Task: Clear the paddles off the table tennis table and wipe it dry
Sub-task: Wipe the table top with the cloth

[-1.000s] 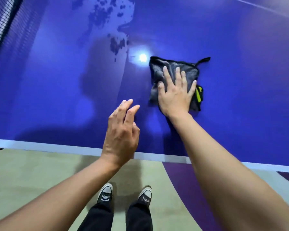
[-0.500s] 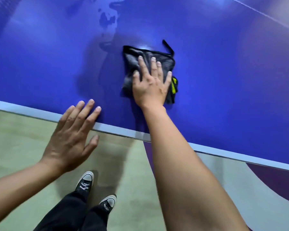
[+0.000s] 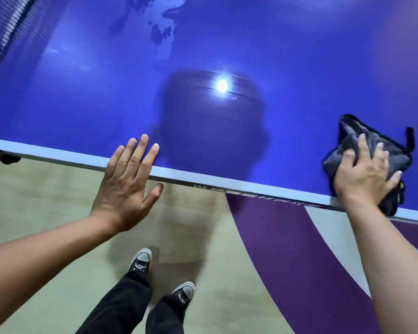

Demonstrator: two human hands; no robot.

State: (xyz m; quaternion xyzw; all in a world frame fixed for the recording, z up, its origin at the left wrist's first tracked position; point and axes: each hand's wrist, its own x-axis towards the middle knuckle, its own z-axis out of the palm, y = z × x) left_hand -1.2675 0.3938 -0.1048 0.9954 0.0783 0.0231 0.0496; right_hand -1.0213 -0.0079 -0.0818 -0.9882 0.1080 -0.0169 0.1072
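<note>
While the right hand [image 3: 367, 175] pins the cloth [image 3: 381, 150] under spread fingers at the table's [image 3: 299, 68] near edge, lower right of frame, I'd aim the next pass at the wet patches [image 3: 161, 32] at top centre. Keep the palm flat and overlap strokes. The left hand [image 3: 128, 182], fingers straight and close together, braces on the edge. No paddles in view.

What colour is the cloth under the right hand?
The cloth is dark grey with black edging; head view.
</note>
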